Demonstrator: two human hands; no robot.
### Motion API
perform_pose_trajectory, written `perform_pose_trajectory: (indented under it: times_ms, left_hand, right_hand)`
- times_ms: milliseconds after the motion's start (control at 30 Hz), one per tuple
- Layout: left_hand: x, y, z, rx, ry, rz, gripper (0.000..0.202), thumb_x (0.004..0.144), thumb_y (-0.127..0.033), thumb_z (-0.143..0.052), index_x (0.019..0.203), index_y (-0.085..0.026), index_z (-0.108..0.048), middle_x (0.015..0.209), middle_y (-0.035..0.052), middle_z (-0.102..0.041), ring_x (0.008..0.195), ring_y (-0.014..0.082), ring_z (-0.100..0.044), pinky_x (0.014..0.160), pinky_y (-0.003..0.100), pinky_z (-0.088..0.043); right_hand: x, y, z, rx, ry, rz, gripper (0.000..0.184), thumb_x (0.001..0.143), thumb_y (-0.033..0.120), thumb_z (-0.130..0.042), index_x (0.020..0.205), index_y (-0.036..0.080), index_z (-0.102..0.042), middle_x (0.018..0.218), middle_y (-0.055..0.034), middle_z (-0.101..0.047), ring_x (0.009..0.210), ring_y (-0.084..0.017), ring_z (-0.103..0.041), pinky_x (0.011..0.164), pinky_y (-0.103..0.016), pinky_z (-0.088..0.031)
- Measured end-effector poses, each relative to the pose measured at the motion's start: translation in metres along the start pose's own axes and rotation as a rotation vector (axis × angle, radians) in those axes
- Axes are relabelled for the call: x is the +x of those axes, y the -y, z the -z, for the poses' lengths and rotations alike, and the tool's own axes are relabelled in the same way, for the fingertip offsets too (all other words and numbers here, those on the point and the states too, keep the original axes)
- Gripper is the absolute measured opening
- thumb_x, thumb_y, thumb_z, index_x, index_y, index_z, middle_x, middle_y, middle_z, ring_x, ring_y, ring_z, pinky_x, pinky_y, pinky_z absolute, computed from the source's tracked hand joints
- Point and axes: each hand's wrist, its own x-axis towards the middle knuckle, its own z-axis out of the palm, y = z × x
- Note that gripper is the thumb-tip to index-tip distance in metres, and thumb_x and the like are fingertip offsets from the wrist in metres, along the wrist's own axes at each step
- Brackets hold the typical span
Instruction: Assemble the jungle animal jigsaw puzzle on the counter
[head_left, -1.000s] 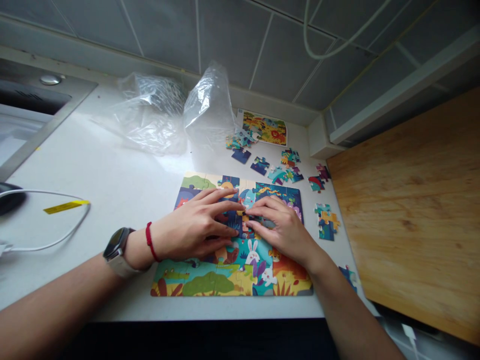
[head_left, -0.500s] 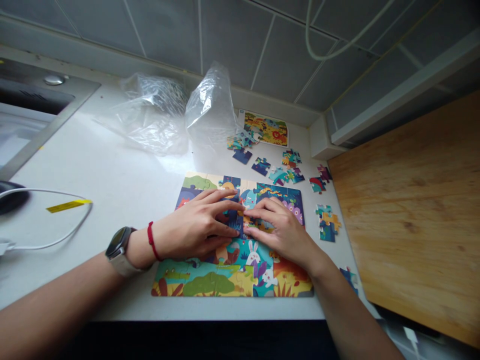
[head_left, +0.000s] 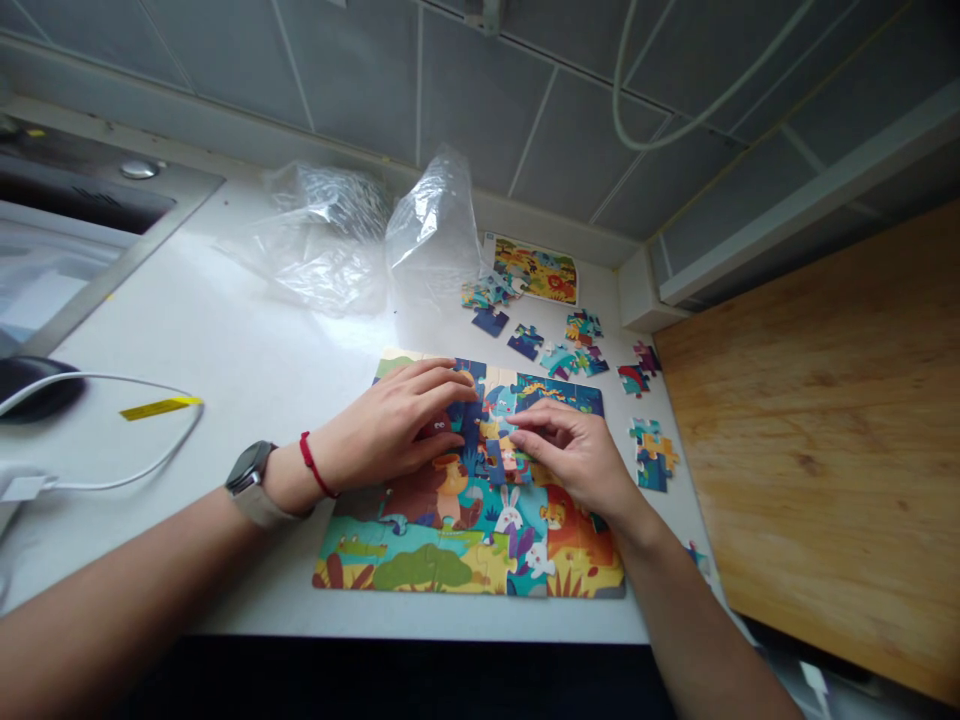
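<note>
**Both hands at the jigsaw's middle**

Here we are, right over the cardboard jigsaw, left hand and right hand apart, their fingertips nearly meeting at its centre. Does either grip a piece? We can't tell. This tight spot demands light fingertip work! Farther out, loose jigsaw pieces lie scattered across the white countertop, then a small picture card and a crinkled clear plastic bag.

Colourful cartoon-animal jigsaw puzzle, mostly assembled, lying flat
</note>
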Motion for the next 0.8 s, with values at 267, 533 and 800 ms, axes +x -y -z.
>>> perform_pose_trajectory:
  times_ms: [267,533,800]
  left_hand:
    - [-0.001,0.003,-0.006,-0.006,-0.036,-0.014,0.023,0.097,-0.022,-0.068,0.12,-0.023,-0.071,0.13,0.0101,-0.071,0.138,0.03,-0.055,0.115,0.053,-0.049]
    - [-0.004,-0.001,-0.007,0.006,-0.002,-0.129,0.036,0.096,-0.033,-0.071,0.132,-0.031,-0.072,0.15,0.0086,-0.061,0.147,0.0366,-0.047,0.117,0.062,-0.045]
    - [-0.004,-0.005,-0.016,0.066,0.031,-0.146,0.029,0.1,-0.03,-0.066,0.128,-0.03,-0.074,0.149,0.0043,-0.063,0.145,0.0343,-0.048,0.117,0.056,-0.046]
  right_hand:
    - [0.018,-0.002,-0.016,-0.172,-0.252,0.064,0.016,0.092,0.037,-0.075,0.09,0.022,-0.081,0.091,-0.0066,-0.073,0.079,-0.019,-0.067,0.067,-0.03,-0.056]
    - [0.014,0.003,0.001,-0.254,-0.487,0.145,0.022,0.098,0.04,-0.066,0.088,0.023,-0.076,0.092,-0.0065,-0.07,0.085,-0.021,-0.066,0.067,-0.031,-0.054]
    - [0.012,-0.002,0.012,-0.233,-0.48,0.148,0.019,0.097,0.035,-0.067,0.085,0.022,-0.074,0.089,-0.0054,-0.07,0.084,-0.021,-0.066,0.072,-0.033,-0.053]
